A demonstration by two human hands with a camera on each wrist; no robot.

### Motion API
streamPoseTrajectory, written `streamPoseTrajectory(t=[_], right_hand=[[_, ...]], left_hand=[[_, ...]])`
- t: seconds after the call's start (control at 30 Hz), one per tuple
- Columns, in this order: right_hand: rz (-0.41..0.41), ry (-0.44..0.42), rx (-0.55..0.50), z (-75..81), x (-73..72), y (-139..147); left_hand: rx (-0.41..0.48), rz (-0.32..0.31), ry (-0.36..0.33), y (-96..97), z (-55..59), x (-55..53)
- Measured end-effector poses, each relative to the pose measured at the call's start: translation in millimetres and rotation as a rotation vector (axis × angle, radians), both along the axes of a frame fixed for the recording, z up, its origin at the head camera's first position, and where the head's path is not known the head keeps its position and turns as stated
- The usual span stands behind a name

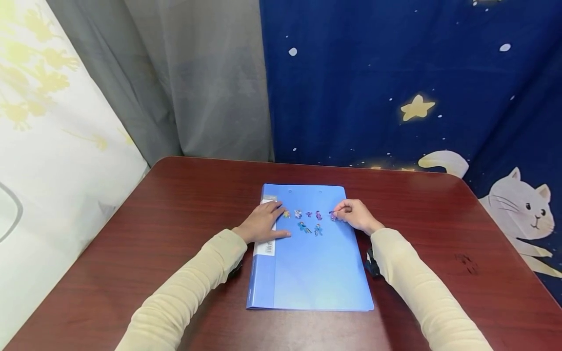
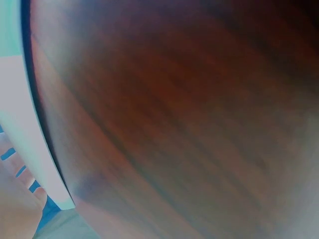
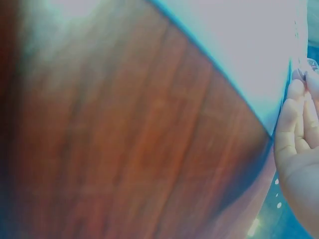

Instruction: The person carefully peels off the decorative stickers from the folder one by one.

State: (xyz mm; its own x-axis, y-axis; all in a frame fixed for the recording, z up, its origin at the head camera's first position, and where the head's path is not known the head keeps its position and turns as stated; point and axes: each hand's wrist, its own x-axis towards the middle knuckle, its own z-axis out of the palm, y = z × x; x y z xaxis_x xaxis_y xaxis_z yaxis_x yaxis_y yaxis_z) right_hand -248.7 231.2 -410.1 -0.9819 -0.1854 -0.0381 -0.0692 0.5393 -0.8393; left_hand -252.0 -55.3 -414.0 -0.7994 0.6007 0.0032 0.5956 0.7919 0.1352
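A blue folder (image 1: 320, 278) lies on the table with a row of small cartoon pony stickers (image 1: 318, 215) across its upper part. Two blue pony stickers (image 1: 304, 226) sit just below that row. My left hand (image 1: 262, 223) rests spread on the folder's left side, over the white spine label (image 1: 265, 249), its fingertips beside the yellow sticker (image 1: 287, 214). Near the folder's right edge my right hand (image 1: 356, 214) pinches a purple pony sticker (image 1: 332, 216) between thumb and forefinger. In the right wrist view the same hand (image 3: 299, 144) shows its curled fingers, with a small clear-edged piece (image 3: 312, 63) at the tips.
The dark red wooden table (image 1: 197, 195) extends around the folder, with dark marks (image 1: 466, 263) at its right. Behind it hang a grey curtain (image 1: 210, 83) and a blue one (image 1: 351, 97) with stars and a cat. A white floral cloth (image 1: 48, 146) is at the left.
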Motion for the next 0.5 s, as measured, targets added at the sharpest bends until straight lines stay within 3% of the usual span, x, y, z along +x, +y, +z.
streamPoseTrajectory(t=[0.5], right_hand=[[-0.083,-0.073,-0.085,0.5,2.5,40.8]], left_hand=[[0.030,-0.018,-0.005,-1.2,-0.8,-1.9]])
